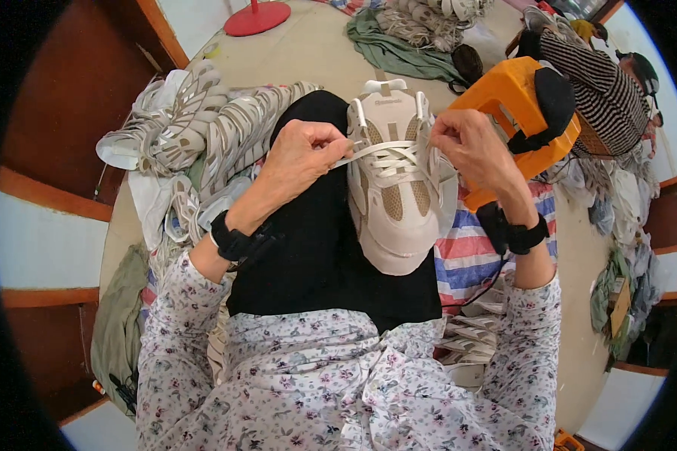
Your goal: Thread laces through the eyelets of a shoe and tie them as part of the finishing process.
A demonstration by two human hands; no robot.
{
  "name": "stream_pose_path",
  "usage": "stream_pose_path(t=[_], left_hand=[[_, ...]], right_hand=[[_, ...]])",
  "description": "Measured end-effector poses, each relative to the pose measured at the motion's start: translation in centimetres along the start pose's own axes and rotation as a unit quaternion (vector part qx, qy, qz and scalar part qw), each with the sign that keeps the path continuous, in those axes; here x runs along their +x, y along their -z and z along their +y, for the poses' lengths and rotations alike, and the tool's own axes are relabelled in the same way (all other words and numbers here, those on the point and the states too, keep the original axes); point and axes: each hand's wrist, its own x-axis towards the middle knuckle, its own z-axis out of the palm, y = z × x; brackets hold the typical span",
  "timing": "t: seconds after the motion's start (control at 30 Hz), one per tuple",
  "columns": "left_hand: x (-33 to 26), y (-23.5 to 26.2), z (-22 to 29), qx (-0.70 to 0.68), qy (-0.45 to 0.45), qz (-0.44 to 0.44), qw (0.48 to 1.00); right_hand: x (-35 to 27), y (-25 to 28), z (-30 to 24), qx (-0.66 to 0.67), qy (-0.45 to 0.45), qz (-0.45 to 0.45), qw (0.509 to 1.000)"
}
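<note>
Beige shoe (393,189), toe at 6 o'clock. Left hand (299,154), 10 o'clock; right hand (475,146), 2 o'clock: each grip pinching lace (391,167).

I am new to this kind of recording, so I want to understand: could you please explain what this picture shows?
Gladly. There is no robot here: these are a person's two bare hands. The single wide, round-edged picture comes from a camera worn on that person's head, looking down.

A beige shoe rests on black cloth over the lap, toe toward the wearer. The left hand pinches a pale lace. The right hand has its fingertips at the shoe's other side; whether they grip lace is unclear.

Many similar shoes are piled at left. Another person in stripes appears at upper right.
</note>
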Motion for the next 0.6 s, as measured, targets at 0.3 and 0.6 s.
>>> stream_pose_path(t=[0.3,0.6], left_hand=[[0.6,-0.3,-0.9,0.005,-0.006,0.003,1.000],[1.1,-1.0,-0.7,0.066,-0.061,0.001,0.996]], right_hand=[[0.9,-1.0,-4.4,-0.327,0.132,0.049,0.934],[3.4,-4.3,-3.7,-0.027,0.227,0.110,0.967]])
